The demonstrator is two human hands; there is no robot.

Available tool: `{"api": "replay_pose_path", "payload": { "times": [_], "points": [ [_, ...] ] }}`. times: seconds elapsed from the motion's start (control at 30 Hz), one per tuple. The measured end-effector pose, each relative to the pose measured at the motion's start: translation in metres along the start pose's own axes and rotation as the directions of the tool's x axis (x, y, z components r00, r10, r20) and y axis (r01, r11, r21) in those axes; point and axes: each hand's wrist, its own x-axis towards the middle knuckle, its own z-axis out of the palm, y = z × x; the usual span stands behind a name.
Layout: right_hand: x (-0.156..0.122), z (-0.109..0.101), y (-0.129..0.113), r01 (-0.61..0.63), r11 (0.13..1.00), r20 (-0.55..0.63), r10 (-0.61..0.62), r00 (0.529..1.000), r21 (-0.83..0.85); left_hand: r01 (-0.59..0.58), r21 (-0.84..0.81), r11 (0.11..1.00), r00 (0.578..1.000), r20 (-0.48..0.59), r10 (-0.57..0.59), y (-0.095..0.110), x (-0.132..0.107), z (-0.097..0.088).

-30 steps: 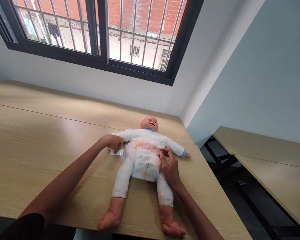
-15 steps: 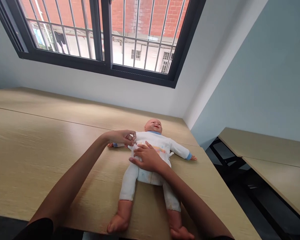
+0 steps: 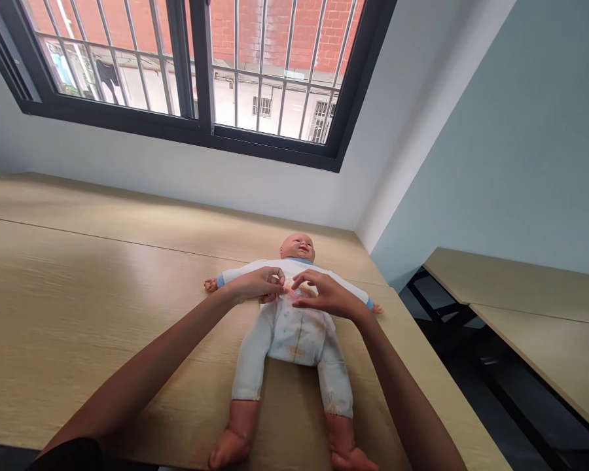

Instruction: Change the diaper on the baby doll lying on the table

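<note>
A baby doll (image 3: 299, 343) lies on its back on the wooden table (image 3: 103, 314), head toward the window and feet toward me. It has on a white top (image 3: 304, 265) with blue collar and cuffs, coloured patches on the belly, and white cloth legs. Over the doll's waist, my left hand (image 3: 262, 284) is pinched closed; whatever lies between its fingertips is too small to make out. My right hand (image 3: 326, 294) is just above the belly, fingers curved and apart from the thumb, holding nothing. Both hands partly cover the doll's middle.
Behind the table a dark-framed window (image 3: 206, 134) with metal bars is set in the white wall. Another wooden table (image 3: 520, 281) with a black frame stands to the right, past a gap. A seam runs across the near table.
My right hand has lifted off the doll's belly and swung up and right, its fingers now curved. My left hand has moved right toward the middle of the belly, still pinched.
</note>
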Motion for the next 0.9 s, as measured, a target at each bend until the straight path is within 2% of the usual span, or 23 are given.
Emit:
{"api": "replay_pose_path", "payload": {
  "times": [0.1, 0.23, 0.33, 0.5, 0.7, 0.77, 0.9],
  "points": [
    [0.0, 0.005, -0.001, -0.008, 1.0, 0.094, 0.011, 0.996, -0.029, 0.005, -0.012, 1.0, 0.999, -0.045, -0.005, -0.006, 0.003, 0.012],
    [0.003, 0.018, -0.001, -0.014, 0.996, 0.074, 0.02, 0.997, -0.083, 0.017, 0.009, 1.0, 0.993, -0.121, -0.016, -0.016, 0.009, 0.022],
    [0.004, 0.019, -0.001, -0.027, 0.996, 0.067, 0.033, 0.997, -0.083, 0.04, 0.04, 0.998, 0.99, -0.137, -0.034, -0.017, 0.01, 0.024],
    [0.001, 0.006, 0.001, -0.045, 0.999, 0.091, 0.047, 0.995, -0.022, 0.048, 0.056, 0.997, 0.996, -0.081, -0.043, -0.008, 0.005, 0.022],
    [-0.006, -0.006, -0.002, -0.058, 0.991, 0.025, 0.061, 0.998, -0.12, 0.03, 0.055, 0.998, 1.0, -0.005, -0.029, -0.001, 0.002, 0.019],
    [-0.008, -0.01, -0.006, -0.079, 0.982, 0.005, 0.081, 0.997, -0.169, -0.011, 0.086, 0.996, 1.0, -0.026, 0.013, 0.002, 0.001, 0.015],
    [-0.013, -0.015, -0.014, -0.104, 0.973, -0.047, 0.096, 0.994, -0.207, -0.055, 0.24, 0.969, 0.986, -0.138, 0.09, 0.008, -0.002, 0.006]
  ]
}}
